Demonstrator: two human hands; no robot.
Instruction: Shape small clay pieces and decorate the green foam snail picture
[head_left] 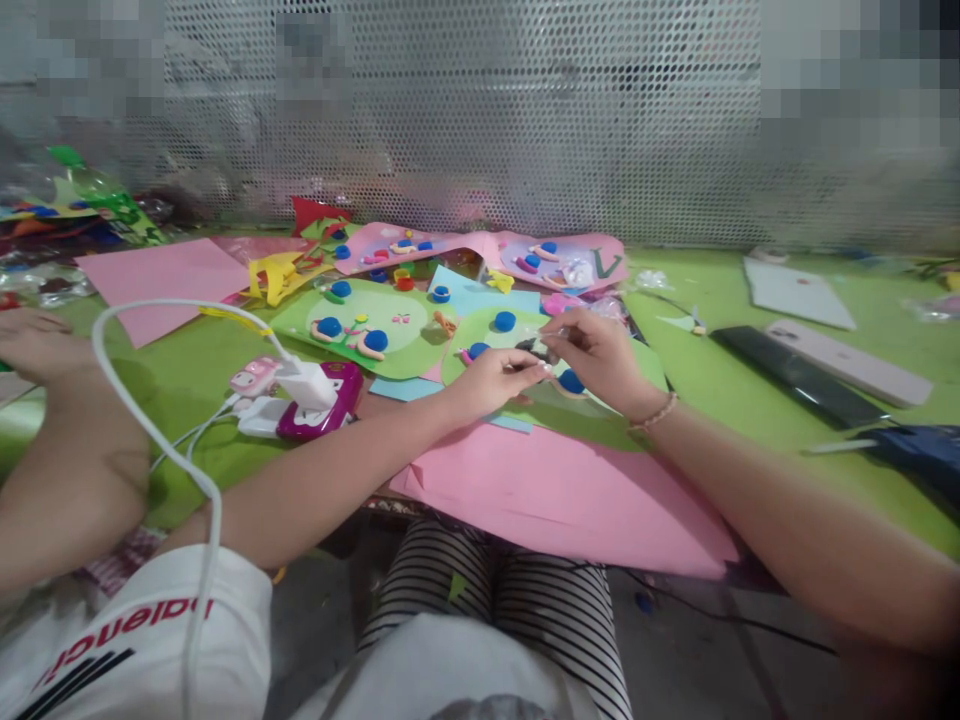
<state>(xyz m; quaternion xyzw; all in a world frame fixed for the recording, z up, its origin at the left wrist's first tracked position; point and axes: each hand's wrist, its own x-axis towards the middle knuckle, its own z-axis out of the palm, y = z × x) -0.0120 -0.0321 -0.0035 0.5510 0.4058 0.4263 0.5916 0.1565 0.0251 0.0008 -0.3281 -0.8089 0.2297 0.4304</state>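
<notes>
Above a green card with blue clay snails (pixel 505 321), my left hand (pixel 499 382) pinches a small whitish piece at its fingertips. Close beside it on the right, my right hand (pixel 592 360) has its thumb and fingers closed on something small and clear, too small to name. A blue clay disc (pixel 571 381) lies under my right hand. On the left half of the card (pixel 412 350) are more blue discs (pixel 375 341) and a small pink shape. A pink sheet (pixel 570 490) lies at the table's front edge, below both hands.
A purple power strip (pixel 322 400) with a white cable (pixel 217 520) stands left. Behind are pink decorated cards (pixel 600 250) and yellow strips (pixel 279 280). Phones (pixel 847 360) lie right, a green bottle (pixel 112 200) back left. Another person's arm (pixel 67 440) rests at far left.
</notes>
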